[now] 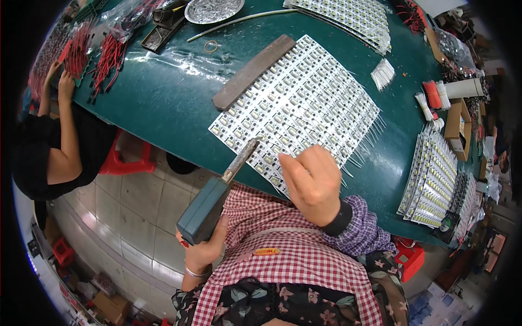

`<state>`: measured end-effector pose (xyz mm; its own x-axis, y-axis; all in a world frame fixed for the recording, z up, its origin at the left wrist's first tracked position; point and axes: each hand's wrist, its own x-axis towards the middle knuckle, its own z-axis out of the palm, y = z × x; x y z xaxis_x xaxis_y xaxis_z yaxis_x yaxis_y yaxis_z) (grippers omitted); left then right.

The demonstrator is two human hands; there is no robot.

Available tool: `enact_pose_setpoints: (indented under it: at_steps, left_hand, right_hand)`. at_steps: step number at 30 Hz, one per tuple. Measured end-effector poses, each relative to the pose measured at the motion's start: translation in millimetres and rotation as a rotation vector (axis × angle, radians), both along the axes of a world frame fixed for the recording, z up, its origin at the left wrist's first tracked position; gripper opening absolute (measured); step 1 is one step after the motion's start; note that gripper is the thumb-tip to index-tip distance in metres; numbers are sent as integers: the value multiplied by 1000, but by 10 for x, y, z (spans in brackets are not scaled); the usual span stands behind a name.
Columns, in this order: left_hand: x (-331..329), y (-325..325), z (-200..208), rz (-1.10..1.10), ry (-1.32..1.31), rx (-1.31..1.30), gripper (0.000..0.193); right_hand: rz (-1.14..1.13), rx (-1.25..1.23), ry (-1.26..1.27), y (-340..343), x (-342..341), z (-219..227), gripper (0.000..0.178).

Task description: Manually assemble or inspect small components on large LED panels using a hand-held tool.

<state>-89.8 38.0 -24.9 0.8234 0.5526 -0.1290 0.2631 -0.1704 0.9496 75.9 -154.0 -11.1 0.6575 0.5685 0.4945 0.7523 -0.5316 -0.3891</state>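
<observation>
**Hot tip close to fingers over the LED strip sheet**

Head view: my left hand (202,251), at lower centre-left of the frame, is wrapped tight around the teal grip of a soldering iron (217,193) — its dark tip reaches the near edge of the white LED strip panel (296,108) lying at centre on the green table (163,103). My right hand (312,182) rests on that same edge, fingers curled as if pinching a thin wire, though I cannot tell what they grip. The risk I judge: tip and fingertips sit near each other, so a slip could burn skin or bridge neighbouring pads. The wooden bar (253,70) weighs down only the far edge — the near edge could shift.
</observation>
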Motion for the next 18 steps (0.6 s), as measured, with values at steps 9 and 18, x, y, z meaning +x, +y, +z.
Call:
enact_pose_setpoints:
  at_steps: [9,18]
  left_hand:
    - [-28,20,-38,-64,-20,98,18]
    - [-22,48,-70,-119,-21,60,16]
  right_hand:
    - [-15,29,-34,152,42,-357,22]
    - [-13,26,-30,162,28,-369,24]
